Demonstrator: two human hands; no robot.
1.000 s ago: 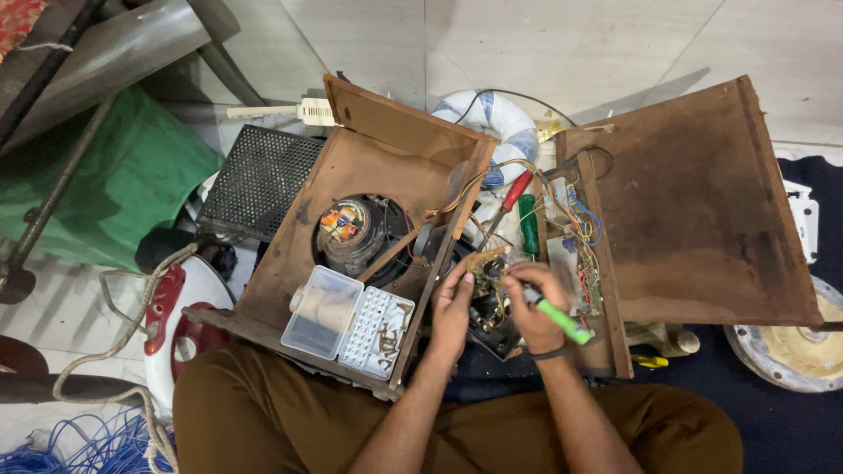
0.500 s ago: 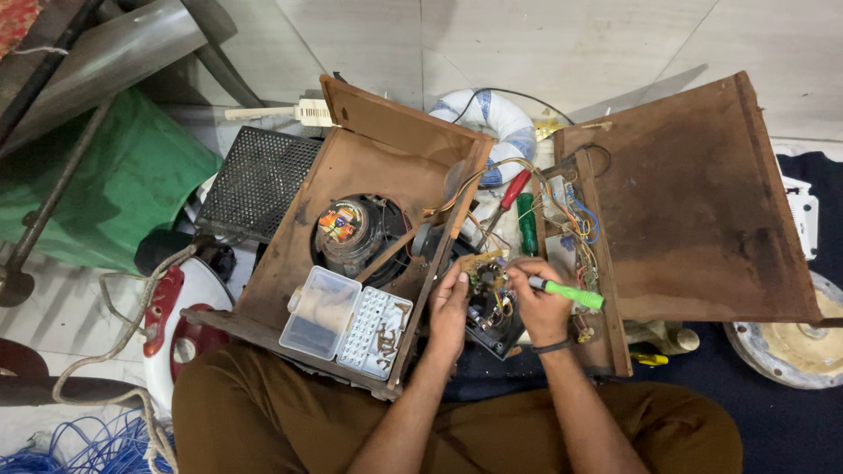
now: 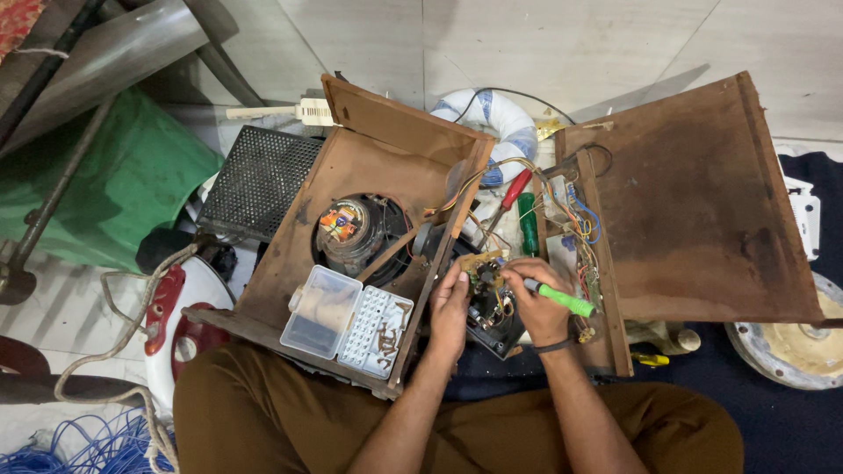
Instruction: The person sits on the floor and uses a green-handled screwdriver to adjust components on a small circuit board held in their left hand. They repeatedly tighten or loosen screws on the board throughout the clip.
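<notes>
Just right of the frame's centre, your left hand (image 3: 450,303) steadies a small circuit board (image 3: 488,294) with its fingers curled loosely round the near edge, while your right hand (image 3: 534,307) is closed tight on a green-handled screwdriver (image 3: 562,298) aimed at it. If the tip skids, it could gouge the board or snag the thin coloured wires (image 3: 575,224) above it. Down left, the open clear box of screws (image 3: 347,320) sits tilted in the wooden speaker cabinet (image 3: 369,175); your elbow could spill it.
</notes>
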